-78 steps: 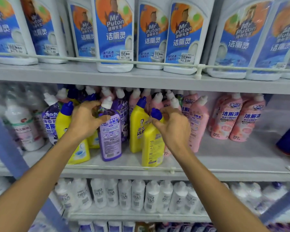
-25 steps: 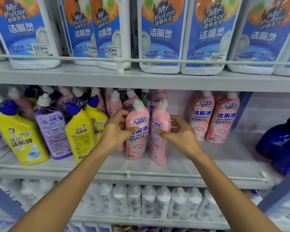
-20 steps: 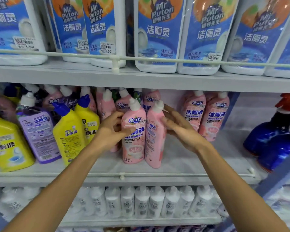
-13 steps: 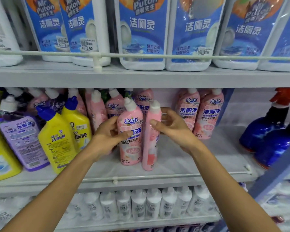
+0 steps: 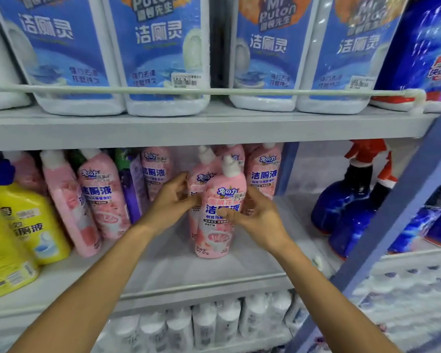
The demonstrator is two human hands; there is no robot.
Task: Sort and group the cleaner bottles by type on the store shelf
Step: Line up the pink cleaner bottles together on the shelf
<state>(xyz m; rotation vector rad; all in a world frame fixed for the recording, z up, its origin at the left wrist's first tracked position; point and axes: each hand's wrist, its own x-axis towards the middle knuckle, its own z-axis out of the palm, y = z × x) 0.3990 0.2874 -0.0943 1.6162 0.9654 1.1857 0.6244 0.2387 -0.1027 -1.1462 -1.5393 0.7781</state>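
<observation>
Half a second ago both pink bottles stood side by side further left on the middle shelf (image 5: 214,271); now they sit closer to the pink pair at the right end, one tucked behind the other. The front pink bottle (image 5: 220,215) stands upright, with the right hand (image 5: 256,216) curled round its label side, thumb across the front. The left hand (image 5: 169,200) has its fingers bent against the pink bottle behind (image 5: 200,179), though I cannot tell how firmly it grips. That looks like the pinks gathering into one block, so this part of the sorting seems well along.

To the left, more pink bottles (image 5: 99,200) lean unevenly, with a purple bottle (image 5: 134,189) wedged among them and yellow bottles (image 5: 23,220) beyond. Bare shelf lies in front of the hands and to the right, before the blue spray bottles (image 5: 341,207). The upper shelf hangs close above the caps, and a thin rail guards the front edge.
</observation>
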